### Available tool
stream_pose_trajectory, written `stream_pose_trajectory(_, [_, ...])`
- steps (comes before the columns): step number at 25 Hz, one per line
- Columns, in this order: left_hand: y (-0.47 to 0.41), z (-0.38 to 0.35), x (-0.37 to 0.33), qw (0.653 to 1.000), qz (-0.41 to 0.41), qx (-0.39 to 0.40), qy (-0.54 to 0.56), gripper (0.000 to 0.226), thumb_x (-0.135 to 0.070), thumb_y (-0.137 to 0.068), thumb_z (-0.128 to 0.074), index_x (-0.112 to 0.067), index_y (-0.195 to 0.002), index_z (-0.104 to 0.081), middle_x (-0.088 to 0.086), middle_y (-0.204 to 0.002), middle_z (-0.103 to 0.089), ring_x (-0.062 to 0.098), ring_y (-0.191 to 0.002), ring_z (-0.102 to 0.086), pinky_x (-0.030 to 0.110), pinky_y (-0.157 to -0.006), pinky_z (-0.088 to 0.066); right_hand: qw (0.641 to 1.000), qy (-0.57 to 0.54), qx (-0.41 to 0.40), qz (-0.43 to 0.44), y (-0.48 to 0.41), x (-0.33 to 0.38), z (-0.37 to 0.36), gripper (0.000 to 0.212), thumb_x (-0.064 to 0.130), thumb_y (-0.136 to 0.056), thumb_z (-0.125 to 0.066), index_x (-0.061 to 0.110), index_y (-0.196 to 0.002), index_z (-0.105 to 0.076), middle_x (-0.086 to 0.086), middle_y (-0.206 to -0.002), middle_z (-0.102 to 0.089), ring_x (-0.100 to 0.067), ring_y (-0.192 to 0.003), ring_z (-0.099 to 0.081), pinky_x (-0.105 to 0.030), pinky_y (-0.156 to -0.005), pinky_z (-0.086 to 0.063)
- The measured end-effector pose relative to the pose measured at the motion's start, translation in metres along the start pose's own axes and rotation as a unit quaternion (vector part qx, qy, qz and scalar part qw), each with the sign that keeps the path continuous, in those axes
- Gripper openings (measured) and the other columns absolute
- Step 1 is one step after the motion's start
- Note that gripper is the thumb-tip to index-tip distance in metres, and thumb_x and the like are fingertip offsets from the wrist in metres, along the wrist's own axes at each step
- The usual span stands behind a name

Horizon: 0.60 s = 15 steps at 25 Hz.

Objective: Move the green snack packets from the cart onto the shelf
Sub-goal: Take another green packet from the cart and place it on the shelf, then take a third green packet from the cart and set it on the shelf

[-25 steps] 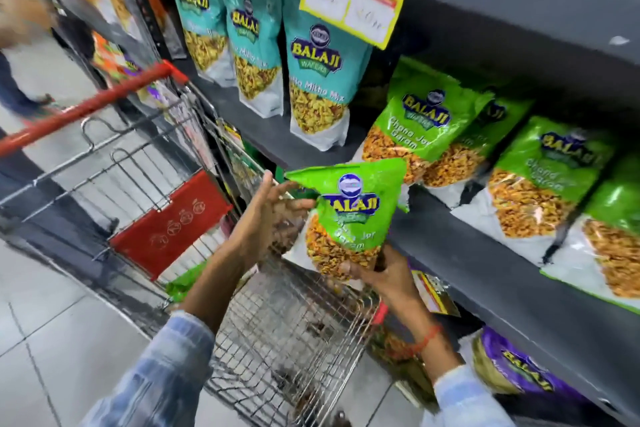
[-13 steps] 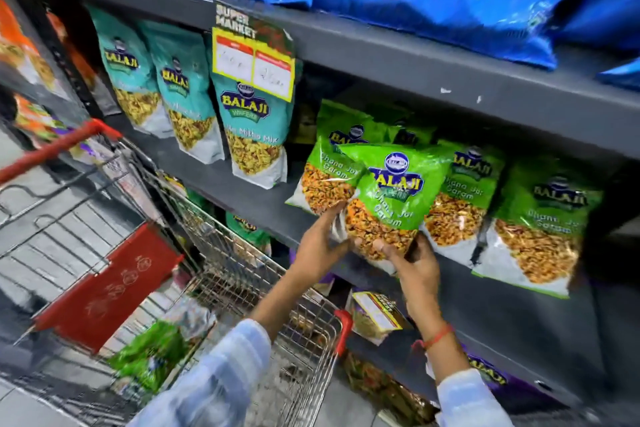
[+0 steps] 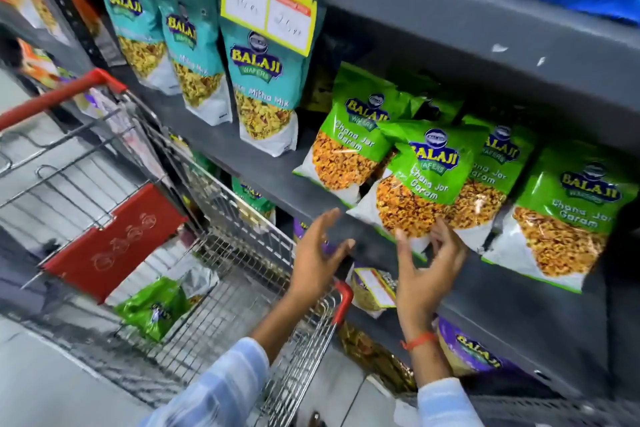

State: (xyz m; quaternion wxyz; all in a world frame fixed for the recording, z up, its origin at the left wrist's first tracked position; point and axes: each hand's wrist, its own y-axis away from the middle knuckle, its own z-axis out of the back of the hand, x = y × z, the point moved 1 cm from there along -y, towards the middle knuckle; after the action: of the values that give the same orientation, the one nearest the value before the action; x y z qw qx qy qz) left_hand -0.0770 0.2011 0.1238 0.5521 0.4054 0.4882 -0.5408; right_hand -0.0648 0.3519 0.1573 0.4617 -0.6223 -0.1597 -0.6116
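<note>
A green Balaji Chana Jor Garam packet (image 3: 426, 173) leans on the grey shelf (image 3: 263, 166), overlapping other green packets (image 3: 353, 135) in the row. My right hand (image 3: 424, 274) is just below it, fingers spread, fingertips at its lower edge, holding nothing. My left hand (image 3: 317, 256) hovers open in front of the shelf edge, to the left of that packet. One more green packet (image 3: 152, 307) lies in the wire cart (image 3: 242, 253) at the lower left.
Teal Balaji packets (image 3: 263, 80) stand on the same shelf to the left, under a yellow price tag (image 3: 268, 15). Blue bags fill the shelf above. Purple and other packets (image 3: 474, 350) sit on the lower shelf. The cart's red handle (image 3: 55, 99) and red flap (image 3: 114, 239) are at left.
The green packet went from my hands above the cart up onto the shelf among the other green packets. Both hands have let go and drawn back slightly.
</note>
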Motion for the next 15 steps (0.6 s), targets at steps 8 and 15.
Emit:
stream_pose_trajectory(8, [0.053, 0.089, 0.087, 0.941, 0.192, -0.272, 0.055, 0.024, -0.011, -0.083, -0.064, -0.007, -0.106, -0.057, 0.001, -0.100, -0.064, 0.007, -0.087, -0.060, 0.005, -0.072, -0.049, 0.959, 0.003, 0.282, 0.016, 0.104, -0.016, -0.110, 0.039, 0.021, -0.083, -0.065, 0.006, -0.117, -0.054, -0.004, -0.106, -0.053, -0.007, -0.097, -0.052, -0.007, -0.092, -0.039])
stream_pose_trajectory(15, [0.062, 0.174, 0.197, 0.783, 0.378, -0.474, 0.141, 0.013, -0.009, -0.085, -0.060, -0.008, -0.097, -0.054, 0.010, -0.091, -0.056, 0.013, -0.079, -0.054, 0.019, -0.066, -0.043, 0.844, 0.107, 0.524, 0.040, 0.187, -0.073, -0.220, 0.034, 0.016, -0.084, -0.065, 0.006, -0.115, -0.057, -0.019, -0.117, -0.057, -0.017, -0.103, -0.047, -0.023, -0.086, -0.037])
